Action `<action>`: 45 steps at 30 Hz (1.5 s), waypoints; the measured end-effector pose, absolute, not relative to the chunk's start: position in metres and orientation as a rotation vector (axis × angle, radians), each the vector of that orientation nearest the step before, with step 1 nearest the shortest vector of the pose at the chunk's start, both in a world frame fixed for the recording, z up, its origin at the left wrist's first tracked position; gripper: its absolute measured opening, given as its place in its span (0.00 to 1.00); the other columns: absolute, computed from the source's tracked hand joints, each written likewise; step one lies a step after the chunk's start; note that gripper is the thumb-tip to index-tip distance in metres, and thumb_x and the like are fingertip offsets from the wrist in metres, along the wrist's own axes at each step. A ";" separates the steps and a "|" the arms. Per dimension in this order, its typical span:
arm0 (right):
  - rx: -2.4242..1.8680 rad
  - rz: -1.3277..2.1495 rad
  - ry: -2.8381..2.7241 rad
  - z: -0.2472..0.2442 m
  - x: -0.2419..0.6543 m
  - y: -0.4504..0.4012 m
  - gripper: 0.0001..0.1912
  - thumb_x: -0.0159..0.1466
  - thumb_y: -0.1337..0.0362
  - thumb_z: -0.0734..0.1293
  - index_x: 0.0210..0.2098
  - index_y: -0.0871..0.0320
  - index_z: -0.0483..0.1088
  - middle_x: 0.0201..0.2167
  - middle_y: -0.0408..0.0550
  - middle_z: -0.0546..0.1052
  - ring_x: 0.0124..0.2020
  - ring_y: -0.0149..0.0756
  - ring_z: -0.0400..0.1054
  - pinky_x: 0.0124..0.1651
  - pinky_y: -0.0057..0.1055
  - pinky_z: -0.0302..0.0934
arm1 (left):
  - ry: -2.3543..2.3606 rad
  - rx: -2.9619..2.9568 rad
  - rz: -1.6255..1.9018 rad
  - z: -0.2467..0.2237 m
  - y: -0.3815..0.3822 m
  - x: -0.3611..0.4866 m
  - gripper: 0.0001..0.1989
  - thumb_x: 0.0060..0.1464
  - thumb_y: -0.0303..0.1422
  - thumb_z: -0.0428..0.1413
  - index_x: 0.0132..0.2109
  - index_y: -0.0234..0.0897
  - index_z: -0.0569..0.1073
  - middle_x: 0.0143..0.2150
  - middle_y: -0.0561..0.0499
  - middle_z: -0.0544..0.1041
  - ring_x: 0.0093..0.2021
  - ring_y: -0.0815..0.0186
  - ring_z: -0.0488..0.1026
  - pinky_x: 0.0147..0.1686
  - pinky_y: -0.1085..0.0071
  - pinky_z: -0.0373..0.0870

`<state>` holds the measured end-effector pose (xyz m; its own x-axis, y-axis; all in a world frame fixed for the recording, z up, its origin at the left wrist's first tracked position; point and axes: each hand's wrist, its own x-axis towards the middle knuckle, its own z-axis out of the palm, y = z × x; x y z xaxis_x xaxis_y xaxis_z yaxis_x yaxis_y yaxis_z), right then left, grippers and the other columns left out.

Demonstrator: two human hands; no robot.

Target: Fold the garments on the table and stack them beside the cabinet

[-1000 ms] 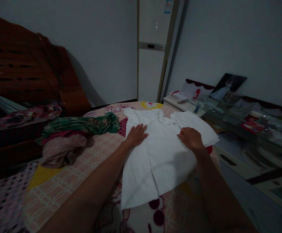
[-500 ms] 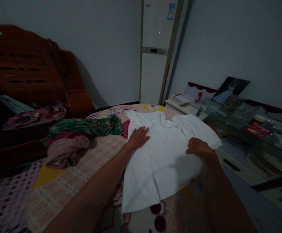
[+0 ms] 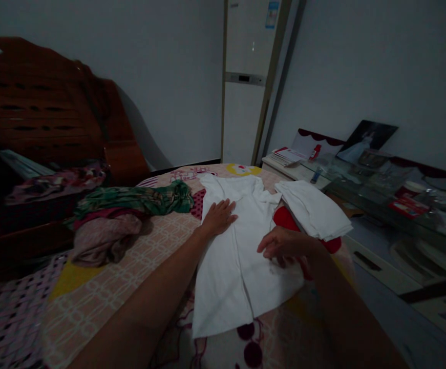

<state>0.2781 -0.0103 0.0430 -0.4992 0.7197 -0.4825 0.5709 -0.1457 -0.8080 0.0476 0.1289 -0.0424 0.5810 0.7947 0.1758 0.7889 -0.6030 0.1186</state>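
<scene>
Shirt (image 3: 223, 277) looks light, soft, floppy; pinch near edge (image 3: 223, 326). Left hand (image 3: 218, 218) flat, thumb apart; right hand (image 3: 284, 243) bent, can't tell grip.

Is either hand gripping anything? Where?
The left hand lies flat on the middle white garment, not gripping; whether the right hand pinches its right side is unclear.

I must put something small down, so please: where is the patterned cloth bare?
The widest bare patch of patterned cloth lies between the heap of clothes and the left forearm. A smaller one borders the near hem of the white garment. It is crowded near the right hand: only a narrow red strip parts that garment from the folded white cloth.
</scene>
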 end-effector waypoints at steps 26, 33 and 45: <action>-2.117 0.206 -1.891 0.041 0.326 0.136 0.12 0.59 0.71 0.62 0.36 0.65 0.78 0.41 0.57 0.80 0.50 0.47 0.70 0.53 0.34 0.61 | 1.375 2.731 0.335 -0.042 0.129 0.047 0.30 0.66 0.46 0.41 0.70 0.40 0.54 0.72 0.42 0.54 0.70 0.52 0.52 0.66 0.50 0.50; -2.082 0.416 -1.699 0.064 0.340 0.141 0.12 0.62 0.72 0.59 0.35 0.68 0.75 0.30 0.57 0.80 0.26 0.32 0.72 0.30 0.27 0.67 | 1.382 2.709 0.329 -0.039 0.126 0.048 0.29 0.66 0.46 0.41 0.70 0.41 0.54 0.72 0.42 0.54 0.71 0.53 0.51 0.67 0.50 0.50; -2.287 0.238 -1.968 0.023 0.318 0.140 0.19 0.55 0.64 0.71 0.44 0.66 0.75 0.50 0.63 0.76 0.52 0.47 0.70 0.49 0.31 0.61 | 1.378 2.711 0.368 -0.043 0.128 0.047 0.29 0.66 0.46 0.42 0.70 0.43 0.55 0.72 0.43 0.55 0.70 0.53 0.52 0.66 0.49 0.50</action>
